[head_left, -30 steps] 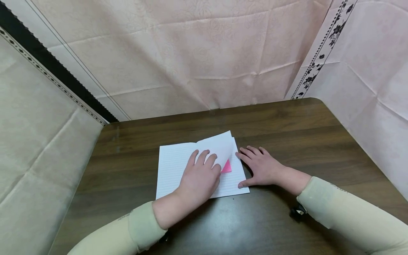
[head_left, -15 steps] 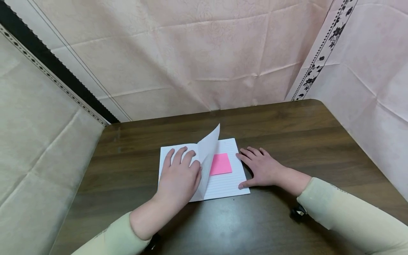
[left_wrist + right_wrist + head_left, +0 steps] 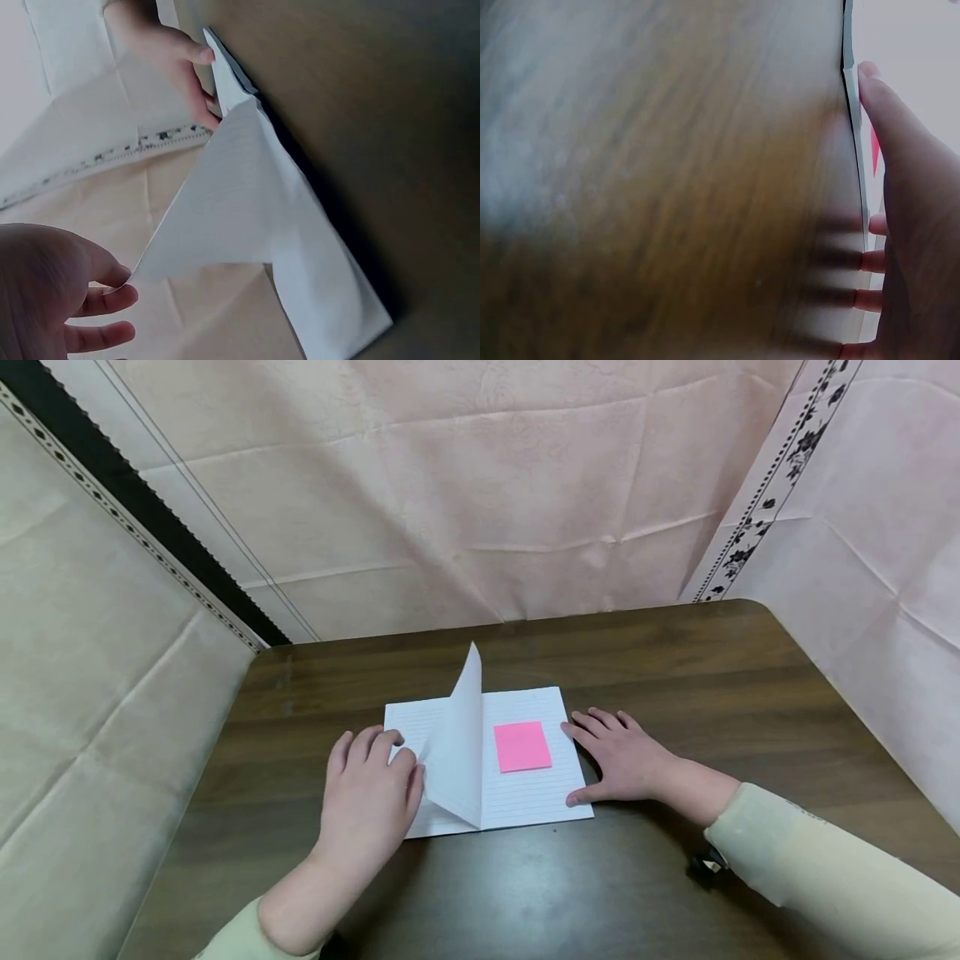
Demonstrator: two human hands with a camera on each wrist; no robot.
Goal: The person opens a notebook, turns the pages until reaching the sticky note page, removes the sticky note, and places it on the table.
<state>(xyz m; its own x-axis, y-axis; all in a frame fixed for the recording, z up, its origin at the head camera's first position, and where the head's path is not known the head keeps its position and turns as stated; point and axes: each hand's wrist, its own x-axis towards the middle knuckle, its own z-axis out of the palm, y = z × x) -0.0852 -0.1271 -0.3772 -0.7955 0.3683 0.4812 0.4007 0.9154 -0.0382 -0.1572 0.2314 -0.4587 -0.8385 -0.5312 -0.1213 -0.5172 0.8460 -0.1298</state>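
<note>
A lined notebook (image 3: 525, 802) lies open on the table, with a pink sticky note (image 3: 522, 747) on its right-hand page. One page (image 3: 461, 743) stands raised from the fold and leans over the left side. My left hand (image 3: 367, 793) pinches that page's corner between thumb and forefinger, as the left wrist view shows at the page (image 3: 217, 202). On the other side, my right hand (image 3: 622, 756) rests with spread fingers at the notebook's right edge, its thumb (image 3: 877, 90) on the page's lower corner.
The dark wood table (image 3: 645, 877) extends around the notebook on all sides. Pale cloth curtains (image 3: 487, 485) hang behind the table and along both sides. A small dark device (image 3: 705, 864) sits under the right wrist.
My left hand has drawn the page leftward past the fold, uncovering the whole pink sticky note. My right hand has stayed at the right edge.
</note>
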